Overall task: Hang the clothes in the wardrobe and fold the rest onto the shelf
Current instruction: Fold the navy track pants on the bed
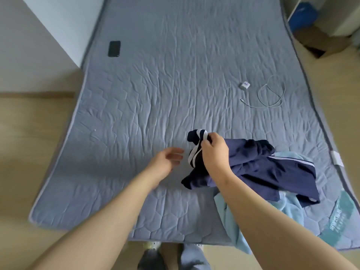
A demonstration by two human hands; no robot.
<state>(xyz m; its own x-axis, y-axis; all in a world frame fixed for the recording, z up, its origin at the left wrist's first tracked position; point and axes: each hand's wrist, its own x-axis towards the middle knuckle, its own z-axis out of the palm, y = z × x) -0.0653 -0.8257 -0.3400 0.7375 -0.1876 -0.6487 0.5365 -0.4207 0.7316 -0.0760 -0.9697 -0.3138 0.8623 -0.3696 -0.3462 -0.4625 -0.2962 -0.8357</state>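
1. My right grip (214, 152) is closed on the striped band (194, 152) of the navy garment (263, 168). The fingers curl round the white-edged trim and lift that end a little off the bed (155, 94).
2. My left grip (167, 160) is wide and holds nothing. Its fingers are relaxed, and it hovers just beside the band over bare quilt.
3. The garment lies on the near right part of the bed. Its trailing end is draped over a light blue garment (290, 207), which spills past the bed's near edge.
4. I judge the navy cloth light, soft and limp, perhaps a little slick. It has no stiffness, so it will sag from any single hold.
5. The band looks like the firmest part. I would take it with both grips set apart along the band, so the rest hangs straight.
6. The garment is bunched, but its long axis runs from the held band at the left down toward the lower right. A pale side stripe (286, 159) follows that line.
7. I cannot tell front from back, nor whether it is shorts or a top.
8. A phone (114, 48), a charger (244, 85) and a cable (270, 94) lie well apart from the clothes.
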